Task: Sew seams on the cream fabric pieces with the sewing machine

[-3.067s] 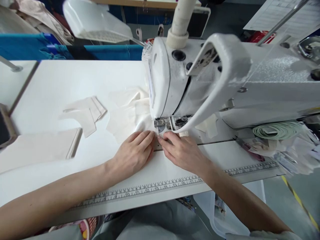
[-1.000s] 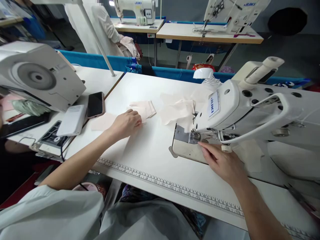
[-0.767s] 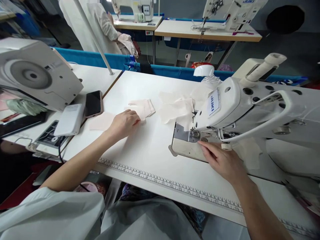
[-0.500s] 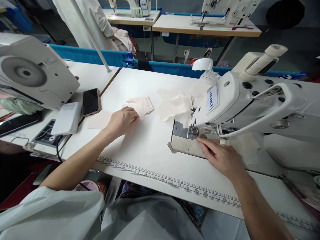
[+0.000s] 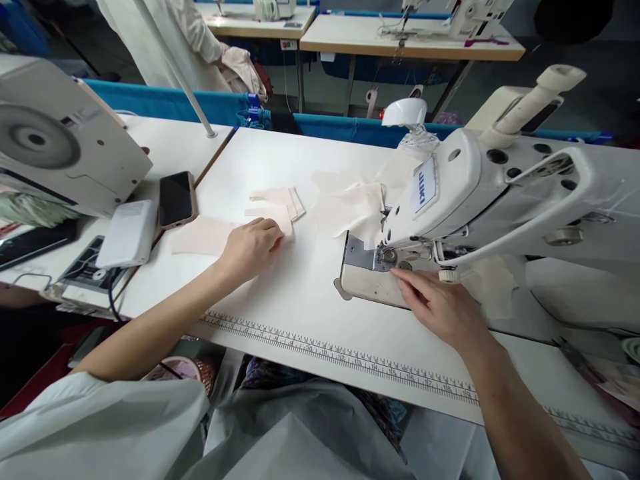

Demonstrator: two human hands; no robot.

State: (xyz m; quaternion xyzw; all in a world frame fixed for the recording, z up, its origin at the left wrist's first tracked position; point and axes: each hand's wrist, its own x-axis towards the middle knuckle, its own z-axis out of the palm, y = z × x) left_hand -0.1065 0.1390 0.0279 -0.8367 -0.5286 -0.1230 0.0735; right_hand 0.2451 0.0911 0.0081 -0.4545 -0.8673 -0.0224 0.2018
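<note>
My left hand (image 5: 253, 248) is closed, its fingertips bent down onto the near edge of a pale pink fabric piece (image 5: 280, 215). That piece lies against a small stack of similar cut pieces (image 5: 299, 203). Partly under my left wrist is another flat pale piece (image 5: 197, 237). My right hand (image 5: 440, 303) rests at the front of a white JUKI sewing machine (image 5: 453, 180), thumb and forefinger together beside the needle plate (image 5: 361, 255). Whether anything small is between those fingers is hidden. Thin pale fabric (image 5: 350, 207) lies behind the plate.
A phone (image 5: 177, 199) and a white box-shaped device (image 5: 127, 233) lie at the left, before a second machine (image 5: 65, 140). A printed ruler (image 5: 340, 360) runs along the table's front edge. Scissors (image 5: 585, 373) lie at the right. Beyond the blue cloth trough (image 5: 340, 130) stands another person (image 5: 150, 47).
My left hand has shifted slightly right and toward me, and the fabric piece at its fingertips has slid a little with it. My right hand stays beside the needle plate. The view has tilted slightly.
</note>
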